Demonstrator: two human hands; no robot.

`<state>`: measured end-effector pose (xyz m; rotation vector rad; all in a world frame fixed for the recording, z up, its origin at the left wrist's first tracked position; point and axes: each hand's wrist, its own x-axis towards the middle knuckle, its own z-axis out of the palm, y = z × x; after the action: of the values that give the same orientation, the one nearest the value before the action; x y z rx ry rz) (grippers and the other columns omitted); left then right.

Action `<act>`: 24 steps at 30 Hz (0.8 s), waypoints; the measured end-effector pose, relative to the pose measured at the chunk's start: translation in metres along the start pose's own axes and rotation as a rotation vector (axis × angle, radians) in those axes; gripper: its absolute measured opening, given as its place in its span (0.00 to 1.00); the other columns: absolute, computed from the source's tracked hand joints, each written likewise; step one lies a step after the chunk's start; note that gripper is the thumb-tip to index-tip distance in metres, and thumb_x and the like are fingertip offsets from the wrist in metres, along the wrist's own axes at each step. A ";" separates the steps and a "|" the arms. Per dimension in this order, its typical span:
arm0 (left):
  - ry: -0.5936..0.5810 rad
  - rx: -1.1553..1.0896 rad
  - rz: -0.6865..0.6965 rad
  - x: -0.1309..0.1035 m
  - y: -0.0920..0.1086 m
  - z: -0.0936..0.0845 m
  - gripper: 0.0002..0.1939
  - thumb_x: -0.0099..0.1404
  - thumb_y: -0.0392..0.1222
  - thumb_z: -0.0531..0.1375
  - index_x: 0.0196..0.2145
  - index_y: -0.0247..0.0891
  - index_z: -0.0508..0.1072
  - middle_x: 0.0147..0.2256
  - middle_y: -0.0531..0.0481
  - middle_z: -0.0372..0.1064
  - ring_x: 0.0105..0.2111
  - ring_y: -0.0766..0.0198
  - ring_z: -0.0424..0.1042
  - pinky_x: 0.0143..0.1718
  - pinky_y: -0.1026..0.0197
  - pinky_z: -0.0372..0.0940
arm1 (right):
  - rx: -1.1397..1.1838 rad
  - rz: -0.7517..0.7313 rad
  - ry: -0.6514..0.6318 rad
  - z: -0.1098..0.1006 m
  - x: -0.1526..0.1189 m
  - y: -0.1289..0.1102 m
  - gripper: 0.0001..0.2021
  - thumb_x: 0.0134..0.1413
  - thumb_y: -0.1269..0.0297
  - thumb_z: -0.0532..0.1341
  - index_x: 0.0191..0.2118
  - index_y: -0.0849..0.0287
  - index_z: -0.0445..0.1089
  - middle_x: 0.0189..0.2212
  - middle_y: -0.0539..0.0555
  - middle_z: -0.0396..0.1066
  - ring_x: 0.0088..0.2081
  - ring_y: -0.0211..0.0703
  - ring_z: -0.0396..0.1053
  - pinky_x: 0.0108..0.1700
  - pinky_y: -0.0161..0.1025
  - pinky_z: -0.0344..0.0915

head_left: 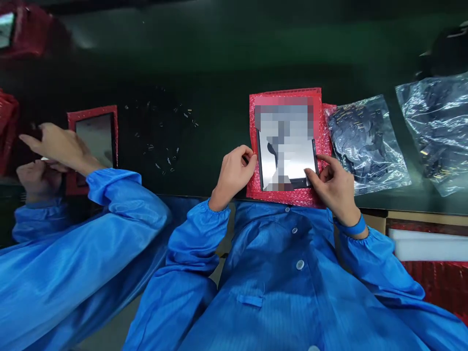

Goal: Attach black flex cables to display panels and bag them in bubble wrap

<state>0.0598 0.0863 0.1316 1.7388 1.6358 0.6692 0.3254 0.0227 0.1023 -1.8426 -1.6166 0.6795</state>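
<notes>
A flat display panel with a shiny, mirror-like face and a black border lies on red bubble wrap in front of me. My right hand grips the panel's lower right edge, thumb on the face and index finger along the side. At the left edge of the wrap, my left hand is closed, with thumb and index finger drawn together. Whatever those fingertips may hold is too small to make out. Part of the panel's face is blurred by blocks.
Clear plastic bags of dark parts lie to the right. Small bits are scattered on the dark table. At left, a co-worker's hands are beside another panel on red wrap. A box stands below the table edge.
</notes>
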 end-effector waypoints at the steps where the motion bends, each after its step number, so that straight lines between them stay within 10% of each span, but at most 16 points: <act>1: 0.025 -0.063 0.007 0.000 0.001 0.002 0.06 0.66 0.36 0.59 0.31 0.40 0.66 0.26 0.55 0.68 0.24 0.67 0.66 0.28 0.64 0.60 | 0.014 0.007 0.004 0.002 0.000 0.000 0.26 0.62 0.48 0.64 0.58 0.61 0.72 0.22 0.44 0.64 0.24 0.44 0.66 0.33 0.41 0.60; 6: 0.036 -0.494 -0.073 0.003 0.003 0.013 0.09 0.70 0.44 0.55 0.37 0.44 0.56 0.35 0.54 0.72 0.22 0.70 0.69 0.23 0.67 0.60 | 0.042 0.023 0.026 0.009 -0.002 -0.001 0.29 0.61 0.45 0.62 0.57 0.64 0.74 0.20 0.44 0.62 0.23 0.43 0.64 0.32 0.41 0.59; 10: 0.147 -0.288 -0.154 0.020 -0.006 0.009 0.16 0.67 0.51 0.65 0.41 0.42 0.63 0.29 0.56 0.69 0.22 0.68 0.70 0.25 0.65 0.61 | 0.051 0.034 0.017 0.012 -0.002 -0.003 0.30 0.61 0.43 0.61 0.57 0.64 0.74 0.19 0.44 0.62 0.23 0.43 0.64 0.31 0.41 0.57; 14: -0.041 -0.227 -0.253 0.034 -0.015 0.000 0.13 0.67 0.50 0.64 0.33 0.41 0.68 0.19 0.58 0.63 0.15 0.67 0.62 0.21 0.63 0.55 | 0.049 0.057 0.001 0.013 -0.001 -0.005 0.29 0.61 0.44 0.61 0.57 0.64 0.74 0.19 0.45 0.63 0.22 0.44 0.64 0.30 0.41 0.56; 24: 0.076 -0.379 -0.071 0.023 0.002 0.013 0.13 0.69 0.46 0.58 0.30 0.42 0.59 0.26 0.58 0.59 0.26 0.68 0.60 0.29 0.64 0.54 | -0.028 0.022 -0.014 0.026 -0.006 0.006 0.31 0.64 0.41 0.57 0.58 0.63 0.77 0.19 0.48 0.66 0.22 0.47 0.68 0.30 0.42 0.58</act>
<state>0.0734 0.1073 0.1232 1.3921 1.4969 0.9518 0.3098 0.0186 0.0800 -1.8821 -1.6249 0.6836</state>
